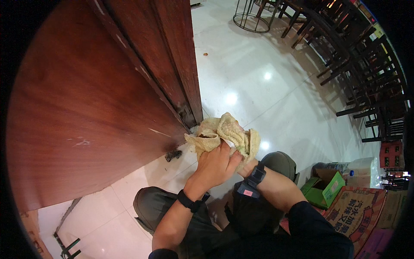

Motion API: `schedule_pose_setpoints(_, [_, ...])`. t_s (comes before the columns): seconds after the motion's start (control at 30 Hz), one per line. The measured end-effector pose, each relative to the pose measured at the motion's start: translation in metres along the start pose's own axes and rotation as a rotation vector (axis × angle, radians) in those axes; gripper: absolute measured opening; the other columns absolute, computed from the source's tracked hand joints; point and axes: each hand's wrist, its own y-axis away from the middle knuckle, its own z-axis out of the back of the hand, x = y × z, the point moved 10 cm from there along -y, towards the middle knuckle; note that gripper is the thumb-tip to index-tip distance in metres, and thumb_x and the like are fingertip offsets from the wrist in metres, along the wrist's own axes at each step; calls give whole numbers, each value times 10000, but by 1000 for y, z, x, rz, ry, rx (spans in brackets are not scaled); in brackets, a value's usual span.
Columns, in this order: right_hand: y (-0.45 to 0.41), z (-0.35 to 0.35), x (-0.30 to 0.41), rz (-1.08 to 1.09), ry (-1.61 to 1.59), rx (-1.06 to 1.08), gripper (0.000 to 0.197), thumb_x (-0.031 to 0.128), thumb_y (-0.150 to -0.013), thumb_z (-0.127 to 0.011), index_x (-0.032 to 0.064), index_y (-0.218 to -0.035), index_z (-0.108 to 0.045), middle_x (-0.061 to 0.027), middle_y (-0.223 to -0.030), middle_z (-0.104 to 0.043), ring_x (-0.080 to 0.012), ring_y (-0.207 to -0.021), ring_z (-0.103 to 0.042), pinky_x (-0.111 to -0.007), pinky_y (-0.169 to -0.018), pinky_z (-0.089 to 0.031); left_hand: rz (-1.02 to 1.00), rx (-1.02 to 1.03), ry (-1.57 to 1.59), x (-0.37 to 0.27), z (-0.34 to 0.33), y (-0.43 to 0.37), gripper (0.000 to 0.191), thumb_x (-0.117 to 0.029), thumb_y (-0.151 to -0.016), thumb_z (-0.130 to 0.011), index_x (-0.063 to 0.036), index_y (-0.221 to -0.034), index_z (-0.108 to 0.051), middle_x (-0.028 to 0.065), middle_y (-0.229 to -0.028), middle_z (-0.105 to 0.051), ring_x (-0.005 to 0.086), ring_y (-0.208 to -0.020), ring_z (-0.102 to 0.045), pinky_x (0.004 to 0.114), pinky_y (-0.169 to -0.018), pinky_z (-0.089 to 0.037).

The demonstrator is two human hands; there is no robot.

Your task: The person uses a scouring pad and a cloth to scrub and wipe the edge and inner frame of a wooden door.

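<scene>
A crumpled yellowish cloth (234, 129) is bunched between my two hands, in front of my bent knees. My left hand (215, 165) lies over its near side, fingers curled into the folds. Most of my right hand (247, 168) is hidden in the cloth; only the wrist end and a bit of skin show. Just left of the cloth stands the lower corner of a reddish-brown wooden door (97, 123), its edge scuffed and dark near the bottom. A small dark object (173, 155), perhaps a doorstop, sits on the floor by the door's base.
Dark wooden chairs (362, 74) line the right side. A round metal-wire stand (252, 21) is at the top. Near my right elbow lie an open green box (325, 187), a printed cardboard box (354, 213) and plastic-wrapped goods (362, 171). Glossy pale tiles (284, 123) cover the floor.
</scene>
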Motion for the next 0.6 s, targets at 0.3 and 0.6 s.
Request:
schedule_pose_setpoints(0.3, [-11, 8, 11, 77, 85, -34, 374, 251, -1039, -483, 6, -1317, -531, -111, -1207, -637, -186, -1094, -625, -301, -916, -558, 216, -2, 1243, 44, -9, 9, 467, -190, -981, -487, 26, -1396, -489, 144, -1327, -593, 265, -1244, -537, 345, -1055, -392])
schedule_pose_setpoints(0.6, [-26, 25, 41, 33, 44, -115, 677, 561, -983, -456, 106, -1481, -392, -180, -1422, -493, -316, -1240, -545, -467, -988, -518, 234, -85, 2153, 40, 36, 12, 741, -640, -995, -276, -144, -1545, -304, 252, -1580, -270, 372, -1469, -245, 529, -1207, -133])
